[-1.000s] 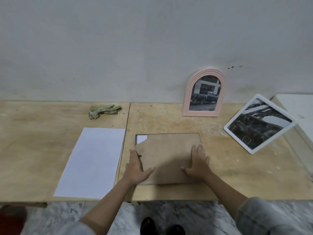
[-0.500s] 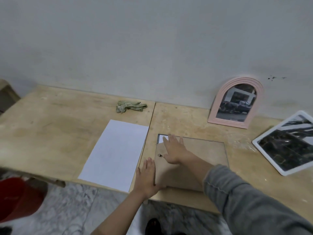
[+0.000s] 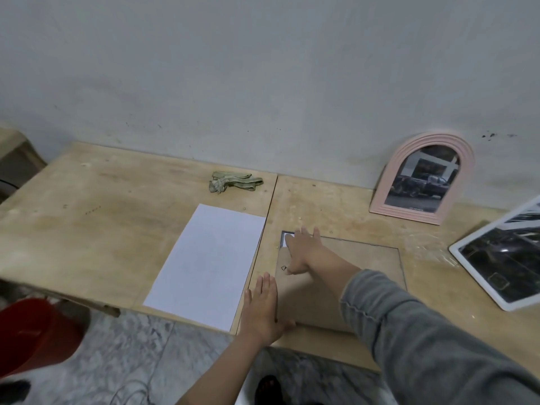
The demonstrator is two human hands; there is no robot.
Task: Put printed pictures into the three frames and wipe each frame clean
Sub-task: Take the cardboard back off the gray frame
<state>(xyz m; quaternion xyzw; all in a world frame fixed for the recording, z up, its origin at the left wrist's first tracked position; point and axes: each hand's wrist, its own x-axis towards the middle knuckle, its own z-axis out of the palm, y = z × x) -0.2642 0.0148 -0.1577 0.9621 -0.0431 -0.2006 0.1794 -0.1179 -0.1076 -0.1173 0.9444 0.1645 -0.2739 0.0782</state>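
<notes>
Both hands flat, fingers straight: left hand (image 3: 263, 309) braces the backing (image 3: 344, 282), right hand (image 3: 302, 249) presses its chipped corner. Pushing harder could crack it further.

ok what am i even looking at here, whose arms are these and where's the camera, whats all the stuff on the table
There is no machine here. A person wears a camera on the head, so you look forward and down at that person's own two hands.

The left hand lies flat at the left edge of a brown backing board, which sits in a frame lying face down on the wooden table. The right hand, in a grey sleeve, reaches with straight fingers to the board's far left corner, where a bit of white shows. Neither hand grips anything.

Left of the board lies a white sheet of paper, and behind it a crumpled greenish cloth. A pink arched frame with a picture leans on the wall, and a white frame with a picture lies at the right.
</notes>
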